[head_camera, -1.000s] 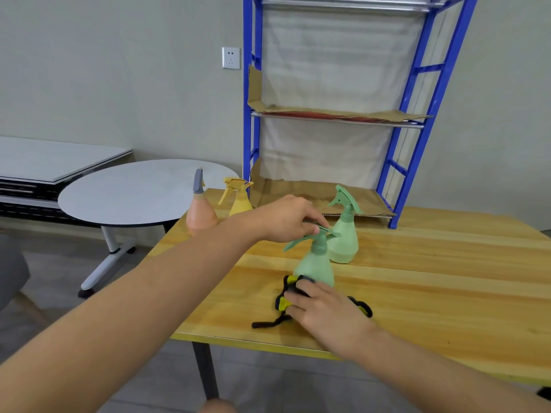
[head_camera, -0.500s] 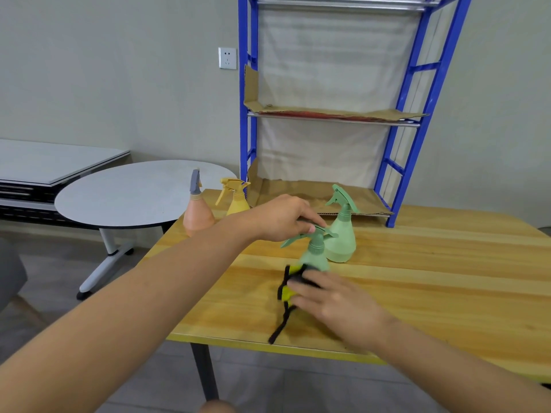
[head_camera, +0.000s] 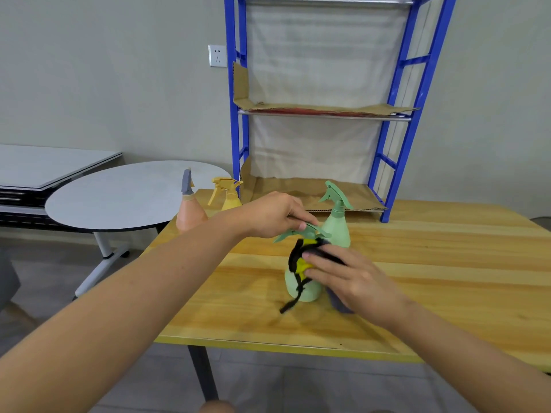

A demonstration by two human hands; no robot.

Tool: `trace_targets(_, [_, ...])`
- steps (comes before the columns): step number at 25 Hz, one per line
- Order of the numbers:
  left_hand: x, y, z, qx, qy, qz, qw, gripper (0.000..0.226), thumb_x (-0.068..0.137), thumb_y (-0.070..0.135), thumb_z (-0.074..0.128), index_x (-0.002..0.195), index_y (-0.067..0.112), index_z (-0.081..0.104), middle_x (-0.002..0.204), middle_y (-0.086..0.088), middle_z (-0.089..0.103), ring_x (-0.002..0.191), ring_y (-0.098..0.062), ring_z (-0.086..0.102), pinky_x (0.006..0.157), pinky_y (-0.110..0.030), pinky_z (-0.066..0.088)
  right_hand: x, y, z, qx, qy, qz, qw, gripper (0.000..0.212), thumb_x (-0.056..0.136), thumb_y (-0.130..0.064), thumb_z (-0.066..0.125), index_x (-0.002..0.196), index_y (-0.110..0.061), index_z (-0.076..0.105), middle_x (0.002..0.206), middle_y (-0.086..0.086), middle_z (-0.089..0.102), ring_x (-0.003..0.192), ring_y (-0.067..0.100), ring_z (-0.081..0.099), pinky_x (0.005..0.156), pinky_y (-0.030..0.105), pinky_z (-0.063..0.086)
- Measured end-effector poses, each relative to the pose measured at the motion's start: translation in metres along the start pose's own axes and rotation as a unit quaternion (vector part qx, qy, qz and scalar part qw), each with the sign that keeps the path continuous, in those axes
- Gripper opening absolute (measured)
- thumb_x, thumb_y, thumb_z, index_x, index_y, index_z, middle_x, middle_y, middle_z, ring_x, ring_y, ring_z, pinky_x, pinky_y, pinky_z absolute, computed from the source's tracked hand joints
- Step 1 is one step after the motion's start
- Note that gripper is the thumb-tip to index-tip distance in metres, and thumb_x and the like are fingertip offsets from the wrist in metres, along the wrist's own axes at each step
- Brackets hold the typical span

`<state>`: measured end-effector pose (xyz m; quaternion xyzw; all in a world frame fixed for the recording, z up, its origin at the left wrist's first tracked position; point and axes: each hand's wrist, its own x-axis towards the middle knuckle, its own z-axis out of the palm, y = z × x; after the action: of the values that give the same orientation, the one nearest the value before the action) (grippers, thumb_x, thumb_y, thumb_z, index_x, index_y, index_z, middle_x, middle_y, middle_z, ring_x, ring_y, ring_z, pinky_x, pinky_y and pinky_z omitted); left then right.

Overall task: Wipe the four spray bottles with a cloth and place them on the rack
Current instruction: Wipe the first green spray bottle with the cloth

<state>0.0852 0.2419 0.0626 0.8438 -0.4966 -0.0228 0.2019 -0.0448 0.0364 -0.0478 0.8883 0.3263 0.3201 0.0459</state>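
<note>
At centre frame, on the wooden table (head_camera: 432, 263), the near green spray bottle (head_camera: 301, 289) stands upright between both hands. The left hand (head_camera: 269, 214) is closed over the bottle's trigger head from above, fingertips pinching it to steady the bottle. The right hand (head_camera: 347, 280) presses a yellow-and-black cloth (head_camera: 301, 257) against the bottle's shoulder and neck, fingers curled around the cloth; a black strip of cloth hangs down the bottle's front.

Step in hand, by judgement: wiping of the first bottle. No bottle stands on the rack (head_camera: 387, 162), so placement has not begun.

Positions of the remaining items:
- Second green spray bottle (head_camera: 337, 225): upright, just behind the hands, centre frame.
- Orange spray bottle (head_camera: 189, 213) and yellow spray bottle (head_camera: 228, 198): upright at the table's far-left corner, left of centre, well apart from the hands.
- Rack: blue frame, upper centre-right of the frame, at the table's far edge; its cardboard-lined lower shelf lies behind the second green bottle.

Next move, by judgement: carry the cloth around the bottle body while the left hand holds the head firm, then lift the bottle clear of the second green bottle and set it on a shelf. Risk: the bottle looks light, so side pressure from the cloth may tip it.
</note>
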Motion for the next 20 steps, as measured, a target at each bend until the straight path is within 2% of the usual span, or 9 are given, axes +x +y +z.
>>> trace_targets(2, [0.000,-0.001,0.000,-0.003,-0.004,0.000,1.000,0.030,0.100,0.019,0.062,0.127,0.028,0.071,0.087,0.018,0.055,0.078,0.015,0.052,0.067,-0.001,0.033,-0.008,0.002,0.006,0.007,0.014,0.015,1.000,0.039,0.087,-0.008,0.072,0.124,-0.018,0.068,0.147,-0.005,0.051,0.137,0.025,0.045,0.104,0.042,0.045])
trace_targets(6, [0.001,-0.005,0.000,-0.020,-0.005,-0.005,1.000,0.029,0.100,0.017,0.061,0.125,0.028,0.072,0.089,0.016,0.057,0.077,0.017,0.051,0.067,-0.003,0.035,-0.044,-0.009,0.020,0.042,-0.088,-0.088,0.991,0.037,0.088,-0.007,0.069,0.121,-0.025,0.067,0.147,-0.012,0.049,0.136,0.021,0.044,0.099,0.043,0.048])
trace_targets(7, [0.001,-0.006,0.000,-0.022,-0.005,-0.005,1.000,0.029,0.100,0.017,0.061,0.125,0.027,0.073,0.090,0.017,0.058,0.078,0.017,0.051,0.067,-0.003,0.035,-0.042,-0.007,0.017,0.044,-0.084,-0.089,0.991,0.036,0.090,-0.008,0.066,0.122,-0.024,0.067,0.147,-0.012,0.050,0.137,0.021,0.043,0.102,0.043,0.047])
trace_targets(9, [0.001,-0.006,0.000,-0.027,-0.007,-0.005,1.000,0.029,0.100,0.017,0.061,0.124,0.027,0.073,0.090,0.019,0.057,0.080,0.018,0.052,0.068,-0.001,0.034,-0.027,0.000,0.008,0.068,-0.021,-0.025,0.997,0.032,0.091,-0.009,0.066,0.121,-0.020,0.070,0.144,-0.008,0.054,0.137,0.021,0.045,0.105,0.041,0.046])
trace_targets(12, [0.001,-0.007,0.000,-0.036,-0.012,-0.006,0.999,0.028,0.100,0.017,0.062,0.123,0.028,0.073,0.094,0.018,0.059,0.081,0.016,0.053,0.070,-0.001,0.035,-0.011,0.002,0.004,0.081,0.062,0.044,0.994,0.024,0.096,-0.016,0.061,0.117,-0.016,0.073,0.138,-0.005,0.060,0.132,0.022,0.051,0.100,0.041,0.049])
trace_targets(14, [0.000,-0.010,0.000,-0.047,-0.013,-0.007,0.999,0.028,0.100,0.015,0.062,0.121,0.028,0.075,0.095,0.019,0.060,0.082,0.014,0.054,0.072,-0.001,0.036,-0.024,-0.005,0.016,0.103,0.031,0.023,0.994,0.023,0.097,-0.019,0.059,0.116,-0.018,0.073,0.138,-0.007,0.059,0.132,0.022,0.051,0.100,0.042,0.050])
trace_targets(17, [-0.001,-0.014,-0.001,-0.061,-0.018,-0.014,0.998,0.028,0.100,0.015,0.062,0.120,0.030,0.075,0.098,0.019,0.061,0.087,0.006,0.056,0.078,-0.004,0.039,-0.038,-0.007,0.019,0.108,-0.057,-0.040,0.992,0.027,0.094,-0.014,0.066,0.119,-0.023,0.071,0.142,-0.014,0.055,0.137,0.017,0.044,0.100,0.042,0.049])
trace_targets(18, [-0.001,-0.014,-0.001,-0.062,-0.022,-0.016,0.998,0.029,0.100,0.015,0.061,0.120,0.030,0.075,0.100,0.018,0.061,0.089,0.002,0.056,0.079,-0.005,0.040,-0.033,-0.005,0.016,0.106,-0.052,-0.046,0.992,0.026,0.094,-0.015,0.066,0.119,-0.022,0.071,0.141,-0.012,0.056,0.137,0.017,0.044,0.101,0.041,0.049])
trace_targets(20, [0.001,-0.013,-0.002,-0.056,-0.032,-0.020,0.998,0.029,0.100,0.016,0.061,0.120,0.031,0.075,0.103,0.015,0.062,0.094,-0.006,0.058,0.082,-0.009,0.042,-0.013,0.002,0.005,0.118,0.009,-0.009,0.993,0.023,0.100,-0.018,0.056,0.116,-0.016,0.073,0.137,-0.004,0.061,0.135,0.019,0.048,0.104,0.037,0.046])
